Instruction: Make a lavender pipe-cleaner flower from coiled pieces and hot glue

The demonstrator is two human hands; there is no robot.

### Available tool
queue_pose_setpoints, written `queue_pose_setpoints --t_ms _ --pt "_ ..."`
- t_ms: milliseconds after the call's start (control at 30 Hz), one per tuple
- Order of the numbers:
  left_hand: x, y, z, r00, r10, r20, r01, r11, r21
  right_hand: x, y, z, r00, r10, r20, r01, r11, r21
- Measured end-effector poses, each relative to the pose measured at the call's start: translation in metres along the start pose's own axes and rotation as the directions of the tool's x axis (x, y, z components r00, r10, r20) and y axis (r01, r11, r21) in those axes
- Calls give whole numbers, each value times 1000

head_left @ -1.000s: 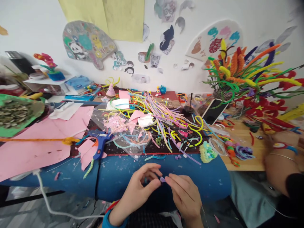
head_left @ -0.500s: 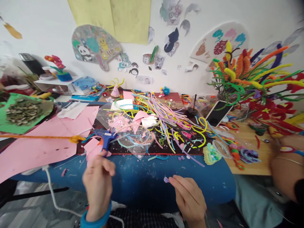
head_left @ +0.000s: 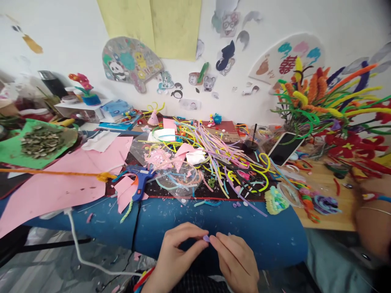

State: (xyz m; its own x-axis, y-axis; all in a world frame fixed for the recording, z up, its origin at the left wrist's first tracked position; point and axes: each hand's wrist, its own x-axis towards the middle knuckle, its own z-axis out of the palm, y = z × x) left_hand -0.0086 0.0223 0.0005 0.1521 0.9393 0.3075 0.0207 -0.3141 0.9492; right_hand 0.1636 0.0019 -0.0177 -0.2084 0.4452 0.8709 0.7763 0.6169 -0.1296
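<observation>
A tiny purple piece (head_left: 206,238) is held between my two hands, over the near part of the blue table edge (head_left: 171,211). My left hand (head_left: 180,252) pinches its left side between thumb and index finger. My right hand (head_left: 236,256) pinches it from the right, its fingers pressed together. A small bluish bit shows at the back of my right fingers, too small to name. A blue glue gun (head_left: 141,183) lies beyond my left hand, next to cut pink paper (head_left: 124,191).
Pastel pipe cleaners (head_left: 214,146) and scissors (head_left: 247,183) cover the mat. A yellow-green fuzzy piece (head_left: 275,200) lies at the right edge. A phone (head_left: 285,149) leans near a colourful bouquet (head_left: 317,97). Another person's arm (head_left: 374,215) is far right. A white cable (head_left: 79,254) hangs at left.
My left hand has moved right and down, away from the glue gun, and now pinches the purple piece too. My right hand has shifted slightly left. The view has turned slightly left.
</observation>
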Motion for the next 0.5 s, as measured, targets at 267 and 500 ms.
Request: queue_pose_setpoints --t_ms 267,500 --pt "-7 2 8 986 -156 -67 130 948 -291 -16 -5 12 998 -23 -55 25 999 40" --pt "-9 -7 11 873 -453 183 464 652 -600 1 3 2 986 -162 35 161 986 36"
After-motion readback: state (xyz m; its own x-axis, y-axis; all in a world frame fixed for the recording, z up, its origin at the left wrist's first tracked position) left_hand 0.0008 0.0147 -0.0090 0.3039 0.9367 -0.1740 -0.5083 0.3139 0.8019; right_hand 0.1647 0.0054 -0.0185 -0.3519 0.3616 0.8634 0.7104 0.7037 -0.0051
